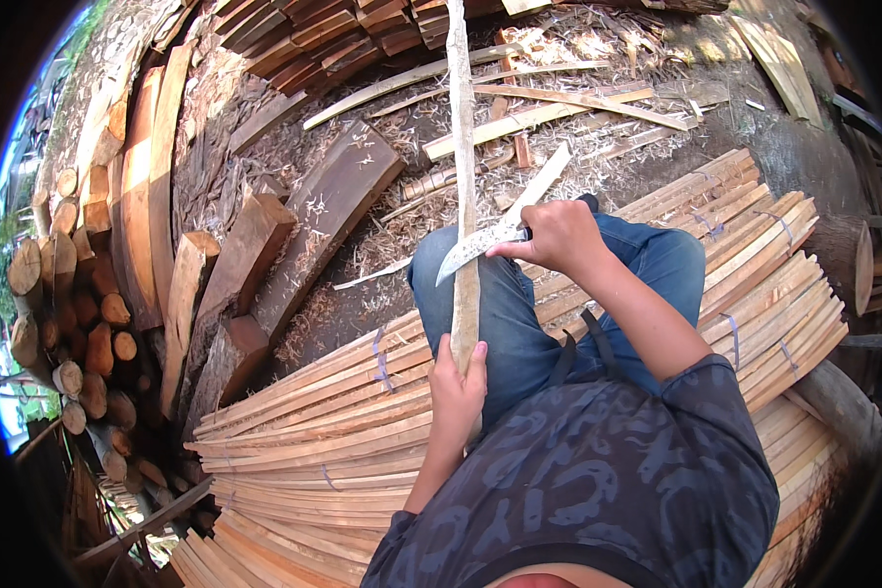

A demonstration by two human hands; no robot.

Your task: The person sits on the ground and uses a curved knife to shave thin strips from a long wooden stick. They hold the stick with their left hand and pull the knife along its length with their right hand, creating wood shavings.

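My left hand (458, 382) is closed around the lower part of a long, pale wooden strip (463, 147), which runs from my lap straight out to the far edge of the view. In my right hand (562, 235) is a knife (480, 245) with a broad, curved, mottled grey blade. The blade lies across the strip above my left knee, its tip pointing left. A short dark end, perhaps the handle, shows behind my right fist; the fingers hide the rest.
Bundles of sawn strips (314, 431), tied with bluish cord, lie beneath and beside me. Shavings (412, 220) and loose slats (549, 118) cover the ground ahead. A thick dark plank (333, 216) leans at the left, near stacked round logs (98, 348). More timber (333, 39) is piled at the far side.
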